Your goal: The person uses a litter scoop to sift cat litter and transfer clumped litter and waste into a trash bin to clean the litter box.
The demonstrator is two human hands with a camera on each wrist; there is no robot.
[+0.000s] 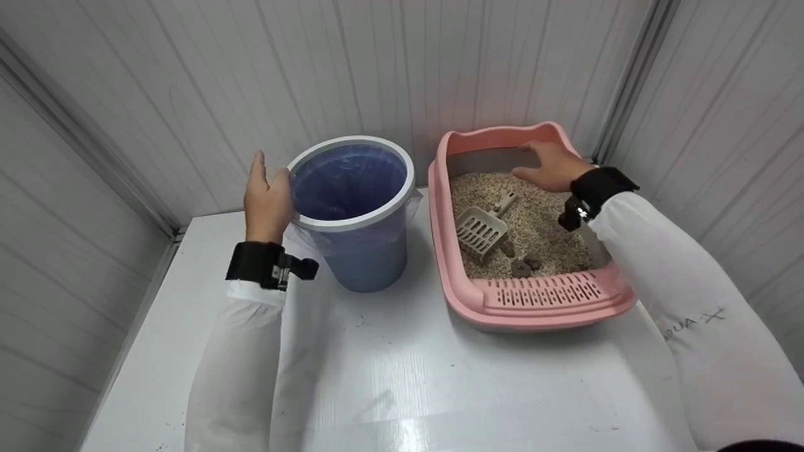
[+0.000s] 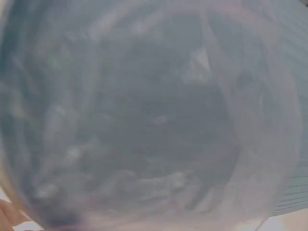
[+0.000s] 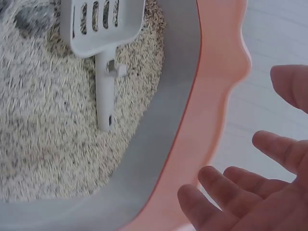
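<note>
1. Bin (image 1: 361, 213) stands on the surface (image 1: 402, 376), left of the litter tray (image 1: 527, 307); the two stand just beside each other, not touching so far as I can tell.
2. A bag (image 1: 342, 182) lines the bin, folded over its rim.
3. Both stand at the back of the surface, close to the wall (image 1: 377, 63) behind them.
4. My left hand (image 1: 267, 201) rests against the bin's left rim.
5. My right hand (image 1: 553, 166) hovers over the tray's far end, fingers (image 3: 226, 185) spread, above the back rim.
6. Litter (image 1: 540, 220) fills the tray; the scoop (image 1: 483, 226) lies on it, handle towards the back, head towards me.
7. Clumps (image 1: 524, 260) lie in the litter at the near end, just right of the scoop head.
</note>
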